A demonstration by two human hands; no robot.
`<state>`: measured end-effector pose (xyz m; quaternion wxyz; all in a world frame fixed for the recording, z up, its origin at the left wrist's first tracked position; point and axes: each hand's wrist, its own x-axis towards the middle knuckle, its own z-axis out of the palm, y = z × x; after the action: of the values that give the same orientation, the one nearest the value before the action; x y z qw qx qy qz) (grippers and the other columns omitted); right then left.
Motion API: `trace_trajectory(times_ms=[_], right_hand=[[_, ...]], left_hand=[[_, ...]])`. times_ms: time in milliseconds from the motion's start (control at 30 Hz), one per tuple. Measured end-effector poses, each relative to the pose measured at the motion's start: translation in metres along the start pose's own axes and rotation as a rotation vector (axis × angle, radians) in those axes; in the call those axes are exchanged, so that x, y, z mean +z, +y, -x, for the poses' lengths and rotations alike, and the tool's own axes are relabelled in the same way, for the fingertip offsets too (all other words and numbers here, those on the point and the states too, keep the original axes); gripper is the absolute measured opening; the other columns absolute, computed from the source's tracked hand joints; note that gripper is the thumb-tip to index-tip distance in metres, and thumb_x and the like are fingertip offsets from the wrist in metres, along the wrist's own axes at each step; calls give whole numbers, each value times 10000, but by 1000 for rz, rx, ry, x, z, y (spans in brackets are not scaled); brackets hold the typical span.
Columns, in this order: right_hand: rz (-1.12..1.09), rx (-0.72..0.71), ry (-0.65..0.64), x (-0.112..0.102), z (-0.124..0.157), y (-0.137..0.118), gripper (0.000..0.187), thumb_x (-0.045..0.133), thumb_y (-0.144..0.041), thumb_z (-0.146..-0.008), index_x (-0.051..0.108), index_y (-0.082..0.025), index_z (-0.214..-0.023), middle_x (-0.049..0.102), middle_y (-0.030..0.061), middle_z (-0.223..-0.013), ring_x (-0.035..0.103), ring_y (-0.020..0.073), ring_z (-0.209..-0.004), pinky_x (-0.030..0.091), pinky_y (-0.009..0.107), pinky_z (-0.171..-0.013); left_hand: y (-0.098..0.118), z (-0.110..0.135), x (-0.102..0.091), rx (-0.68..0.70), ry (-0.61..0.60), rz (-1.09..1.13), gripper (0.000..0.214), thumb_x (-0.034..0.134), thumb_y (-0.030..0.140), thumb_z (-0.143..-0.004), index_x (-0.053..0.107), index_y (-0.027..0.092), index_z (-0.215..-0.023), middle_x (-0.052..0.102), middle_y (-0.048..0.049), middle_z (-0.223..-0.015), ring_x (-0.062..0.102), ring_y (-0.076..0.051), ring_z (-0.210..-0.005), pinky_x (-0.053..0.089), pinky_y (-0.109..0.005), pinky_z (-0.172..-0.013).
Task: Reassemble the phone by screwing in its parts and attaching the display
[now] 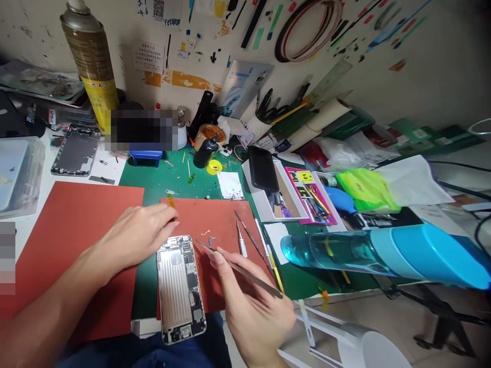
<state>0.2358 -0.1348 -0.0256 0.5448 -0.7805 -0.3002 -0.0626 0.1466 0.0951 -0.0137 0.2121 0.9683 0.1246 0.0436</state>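
An opened phone [177, 291] with its inner parts exposed lies upright in view over the front edge of the mat. My left hand [140, 232] is above its top left corner, fingers curled together with the thumb close by; what they hold, if anything, is hidden. A small amber strip of tape [171, 201] shows just beyond its fingertips; I cannot tell whether they touch. In my right hand [255, 301] is a pair of metal tweezers [245, 273], its tips pointing left near the phone's upper right corner. Tiny metal parts [211, 241] lie just beyond the tips.
Red-brown mats [88, 220] cover much of the green surface. Right of the tweezers lie slim tools [241, 240], a white tray [293, 204] with a dark phone [263, 168], and a blue bottle [345, 248]. A spray can [90, 66] and another phone housing [75, 151] stand back left.
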Motion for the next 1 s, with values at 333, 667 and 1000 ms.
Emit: trace_trajectory(times_ms=[333, 667, 1000], right_hand=[[-25, 6, -2, 14, 9, 8, 88, 825, -188, -955, 838, -235, -1028, 876, -8, -951, 856, 186, -772, 734, 266, -779], [15, -63, 24, 20, 7, 5, 54, 820, -170, -960, 829, -212, -993, 865, -11, -901, 828, 153, -715, 711, 231, -750], [72, -205, -5, 20, 10, 5, 205, 783, -66, -960, 802, -206, -1108, 865, 7, -963, 836, 156, -748, 714, 242, -789]], left_hand=[[2, 1, 0, 63, -58, 93, 278, 478, 276, -1120, 751, 229, -1138, 773, -36, -1105, 743, -213, -947, 500, -324, -783], [4, -1, 1, 54, -94, 56, 242, 516, 267, -1114, 747, 233, -1179, 781, -26, -1125, 754, -231, -960, 488, -334, -766], [5, 0, 2, 64, -89, 35, 254, 512, 268, -1114, 751, 233, -1193, 784, -14, -1121, 771, -222, -953, 502, -333, -747]])
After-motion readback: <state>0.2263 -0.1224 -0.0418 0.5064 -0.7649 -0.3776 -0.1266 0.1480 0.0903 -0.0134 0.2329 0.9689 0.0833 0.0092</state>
